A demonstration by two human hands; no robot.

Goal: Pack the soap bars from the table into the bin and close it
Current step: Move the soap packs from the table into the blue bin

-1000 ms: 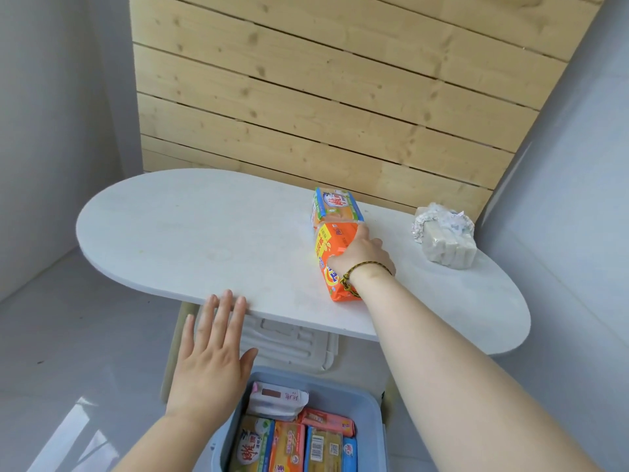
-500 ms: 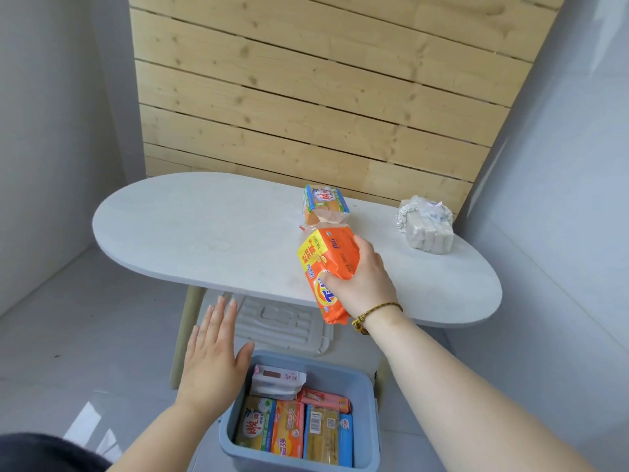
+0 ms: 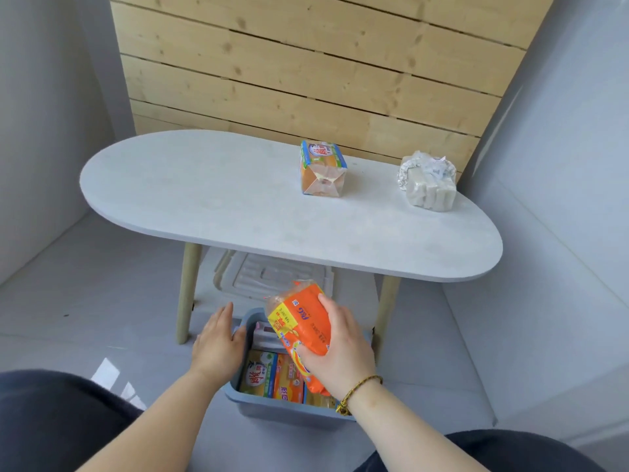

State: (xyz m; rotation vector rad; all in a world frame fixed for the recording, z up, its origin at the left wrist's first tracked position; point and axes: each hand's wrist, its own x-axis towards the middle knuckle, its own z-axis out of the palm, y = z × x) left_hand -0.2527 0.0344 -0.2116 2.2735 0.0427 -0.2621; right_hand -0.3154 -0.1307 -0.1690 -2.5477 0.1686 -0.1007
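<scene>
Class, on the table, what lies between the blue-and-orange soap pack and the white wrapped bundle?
Nothing. In the head view, the stretch of table between the blue-and-orange soap pack and the white wrapped bundle is bare; the two stand apart.

One orange plastic-wrapped soap pack held tilted above open blue-grey plastic bin on floor, colourful wrapped soaps packed upright inside. Yellow-blue soap pack and clear-wrapped white soap bars sit apart on white tabletop.

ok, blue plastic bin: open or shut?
Open: soap packs show inside the blue plastic bin; a pale ribbed lid sits apart under the white oval table.
</scene>
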